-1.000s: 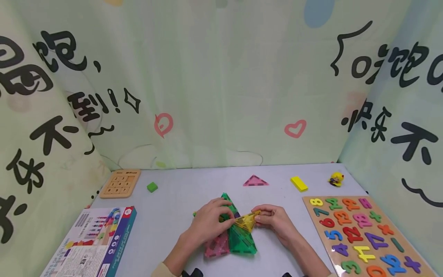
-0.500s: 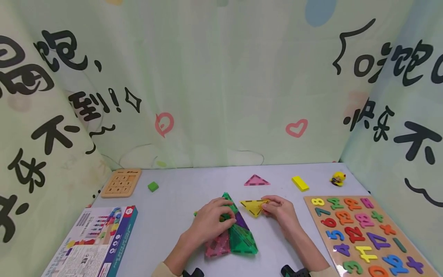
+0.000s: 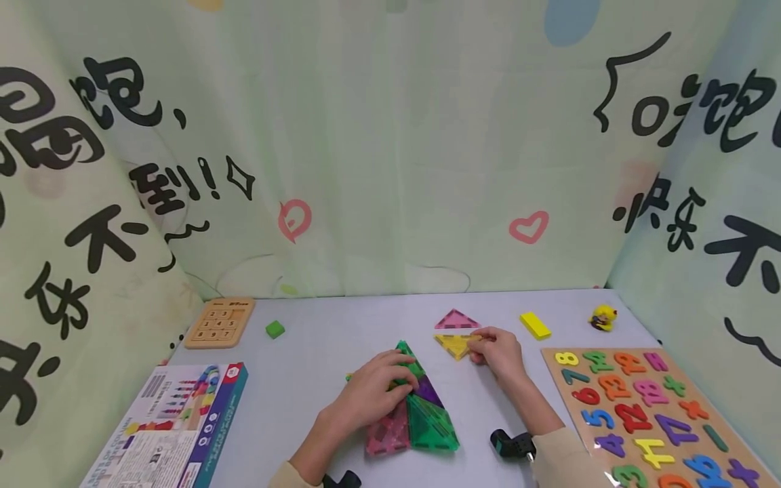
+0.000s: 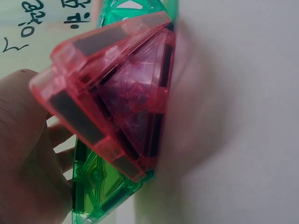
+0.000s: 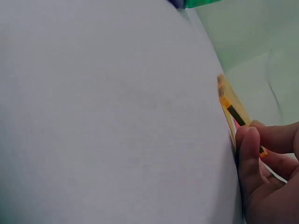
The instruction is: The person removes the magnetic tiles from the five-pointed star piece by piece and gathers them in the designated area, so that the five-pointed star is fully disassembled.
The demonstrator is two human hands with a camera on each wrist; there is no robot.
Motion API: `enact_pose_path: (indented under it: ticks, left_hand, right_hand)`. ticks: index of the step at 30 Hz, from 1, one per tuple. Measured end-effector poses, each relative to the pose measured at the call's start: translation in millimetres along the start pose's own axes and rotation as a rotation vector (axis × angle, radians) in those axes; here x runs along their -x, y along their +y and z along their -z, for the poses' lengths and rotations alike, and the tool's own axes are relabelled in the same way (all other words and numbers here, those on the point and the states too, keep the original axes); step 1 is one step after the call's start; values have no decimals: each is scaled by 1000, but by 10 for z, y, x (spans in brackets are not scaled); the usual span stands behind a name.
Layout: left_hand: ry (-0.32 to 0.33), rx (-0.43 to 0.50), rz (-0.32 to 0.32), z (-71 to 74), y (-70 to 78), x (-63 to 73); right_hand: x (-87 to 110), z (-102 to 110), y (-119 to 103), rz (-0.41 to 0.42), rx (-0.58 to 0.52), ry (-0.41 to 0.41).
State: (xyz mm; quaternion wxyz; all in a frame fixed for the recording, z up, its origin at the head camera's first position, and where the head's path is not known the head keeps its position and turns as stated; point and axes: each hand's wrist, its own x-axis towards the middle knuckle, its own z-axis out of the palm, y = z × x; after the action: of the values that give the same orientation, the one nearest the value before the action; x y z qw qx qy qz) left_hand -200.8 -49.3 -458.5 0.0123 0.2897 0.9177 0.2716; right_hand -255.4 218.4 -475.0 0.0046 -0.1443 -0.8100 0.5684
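Note:
My right hand pinches a yellow triangular magnetic tile between thumb and fingers, low over the table. In the right wrist view, the tile is seen nearly edge-on, tilted against the table surface. My left hand grips a built shape of see-through magnetic tiles, with green, purple and pink faces, standing on the table. Up close in the left wrist view, its pink triangular end faces the camera, and fingers lie along a green tile. A pink triangular tile lies just behind the yellow one.
A yellow block and a small yellow figure sit at the back right. The number board lies at right. On the left are a printed box, a wooden number puzzle and a green block.
My right hand has drawn the yellow tile away from the built shape, back and to the right, down near the pink triangle. My left hand stays at the shape.

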Motion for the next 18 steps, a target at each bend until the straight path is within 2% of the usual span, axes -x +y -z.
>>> enact_pose_path:
  ticks: [6,11,15,18]
  left_hand:
    - [-27,17,-11,9,-25,13]
    - [-32,18,-12,6,-18,13]
    - [-32,9,-9,27,-2,13]
    - [-42,-17,-13,62,2,21]
  right_hand:
    - [-89,23,-26,1,42,-4]
    - [-84,36,-18,15,59,15]
    - [47,15,-26,61,100,-4]
    - [235,-29,-40,109,142,-68]
